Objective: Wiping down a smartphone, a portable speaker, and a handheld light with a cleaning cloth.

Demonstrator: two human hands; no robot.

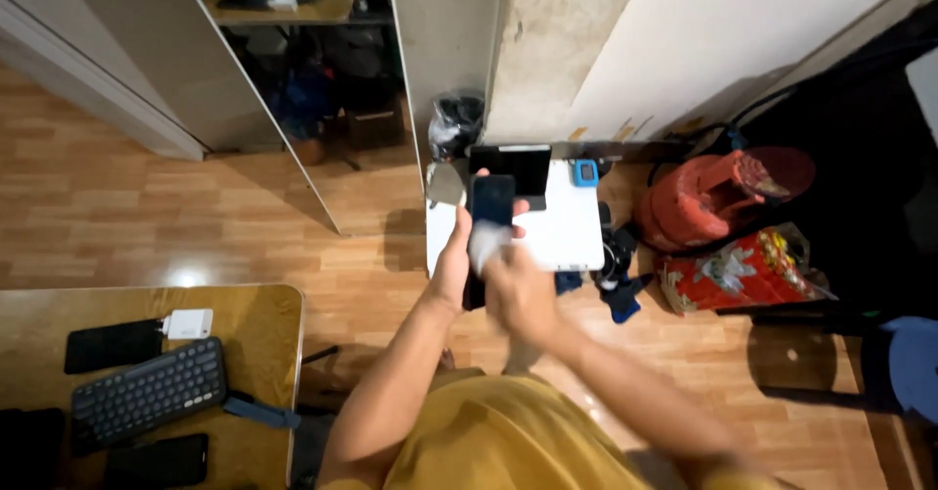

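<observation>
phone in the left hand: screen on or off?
Off, apparently: the phone, held up in the left hand, shows a uniformly dark face. The right hand presses a pale cloth against it.

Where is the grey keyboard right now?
In the head view, the grey keyboard lies at the lower left on the wooden table, between a black phone with a white charger and another dark phone.

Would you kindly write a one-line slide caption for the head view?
Left hand holds up a dark phone while the blurred right hand rubs it with a pale cloth.
</observation>
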